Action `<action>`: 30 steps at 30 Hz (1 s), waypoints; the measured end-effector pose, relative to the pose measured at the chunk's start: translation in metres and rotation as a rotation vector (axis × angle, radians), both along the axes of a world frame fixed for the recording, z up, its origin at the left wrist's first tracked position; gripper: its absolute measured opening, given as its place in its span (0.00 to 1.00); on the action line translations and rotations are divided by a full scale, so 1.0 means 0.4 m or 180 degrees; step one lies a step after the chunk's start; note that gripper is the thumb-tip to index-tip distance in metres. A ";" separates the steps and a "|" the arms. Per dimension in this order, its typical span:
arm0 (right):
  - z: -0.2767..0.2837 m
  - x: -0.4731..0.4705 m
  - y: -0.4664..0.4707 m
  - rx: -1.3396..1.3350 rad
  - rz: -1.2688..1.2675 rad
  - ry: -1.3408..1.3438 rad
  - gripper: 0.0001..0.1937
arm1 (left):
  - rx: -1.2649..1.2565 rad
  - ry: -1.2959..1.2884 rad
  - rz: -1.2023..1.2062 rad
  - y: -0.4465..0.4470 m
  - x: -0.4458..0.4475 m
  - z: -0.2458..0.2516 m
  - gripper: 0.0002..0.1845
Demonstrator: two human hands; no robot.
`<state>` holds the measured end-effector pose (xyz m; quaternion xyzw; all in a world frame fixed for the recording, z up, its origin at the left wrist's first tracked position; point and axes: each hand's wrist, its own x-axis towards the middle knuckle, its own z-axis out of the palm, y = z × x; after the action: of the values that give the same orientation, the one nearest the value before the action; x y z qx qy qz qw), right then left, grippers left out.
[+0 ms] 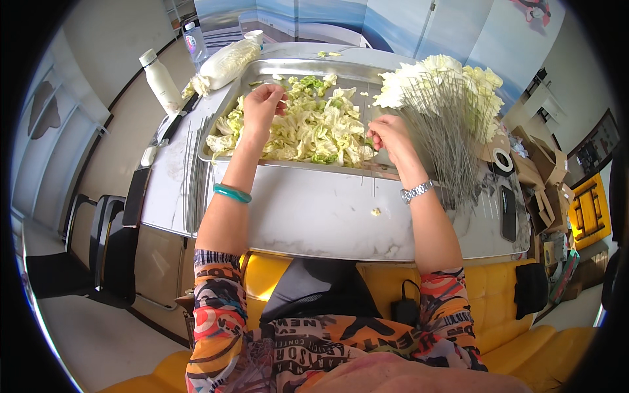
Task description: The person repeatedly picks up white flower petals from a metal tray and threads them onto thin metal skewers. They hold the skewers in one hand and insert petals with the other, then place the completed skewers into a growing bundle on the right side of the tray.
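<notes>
My left hand (265, 108) is over the left part of a metal tray (295, 164), its fingers curled; whether anything is between them is hidden. Loose pieces of napa cabbage (322, 127) are heaped in the tray. At the tray's right side, my right hand (390, 135) pinches thin metal skewers (363, 167) that point down past the front rim. To the right of that hand lies a large fan of metal skewers (449, 132), with pale cabbage leaves (440, 71) at their far ends.
More skewers (195, 182) lie left of the tray. A whole napa cabbage (228, 64), a white bottle (161, 83), a clear water bottle (195, 44) and a paper cup (254, 37) stand or lie far left. A tape roll (502, 161) and a phone (508, 213) are on the right.
</notes>
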<state>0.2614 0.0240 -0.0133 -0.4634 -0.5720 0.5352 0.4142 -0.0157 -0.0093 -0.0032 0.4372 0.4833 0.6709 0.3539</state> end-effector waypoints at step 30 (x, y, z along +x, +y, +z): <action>0.044 -0.016 -0.043 -0.0038 0.0308 0.0996 0.07 | -0.0241 0.0226 -0.1678 0.089 0.012 0.066 0.11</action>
<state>0.2548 0.0068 0.0042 -0.3488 -0.5190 0.6236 0.4692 -0.0110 0.0265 0.0233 0.5576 0.3896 0.5213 0.5153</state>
